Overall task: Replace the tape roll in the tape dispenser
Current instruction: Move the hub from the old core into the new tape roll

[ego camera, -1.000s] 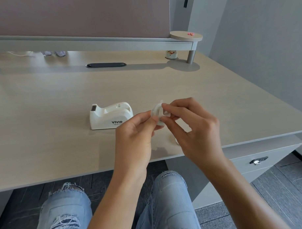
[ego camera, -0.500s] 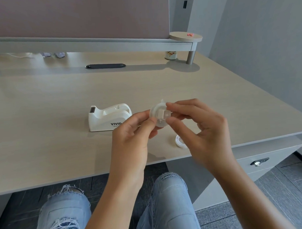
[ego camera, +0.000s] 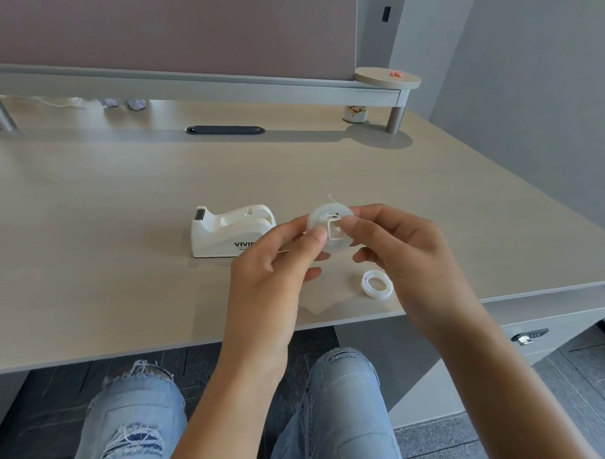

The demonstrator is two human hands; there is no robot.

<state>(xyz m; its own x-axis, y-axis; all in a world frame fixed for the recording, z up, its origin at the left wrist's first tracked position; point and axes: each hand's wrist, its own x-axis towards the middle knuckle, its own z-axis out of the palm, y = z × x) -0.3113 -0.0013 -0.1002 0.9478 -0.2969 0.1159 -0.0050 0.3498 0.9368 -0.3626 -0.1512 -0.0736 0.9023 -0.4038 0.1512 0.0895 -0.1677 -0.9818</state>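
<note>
A white tape dispenser marked VIVID stands on the light wood desk, its roll cradle bare. Just right of it, above the desk, I hold a clear tape roll with a white hub in its centre. My left hand pinches the roll's left edge with thumb and forefinger. My right hand grips the hub and the roll's right side. A loose tape end sticks up from the roll's top. A second, smaller clear tape ring lies flat on the desk near the front edge, under my right hand.
A grey raised shelf runs along the back of the desk under a mauve partition. A dark cable slot sits below it, and a small printed cup stands by the shelf's right leg. A drawer with a lock is below right.
The roll has turned from edge-on to face me, showing the hub. My hands have spread slightly, uncovering the small ring on the desk. The dispenser has not moved.
</note>
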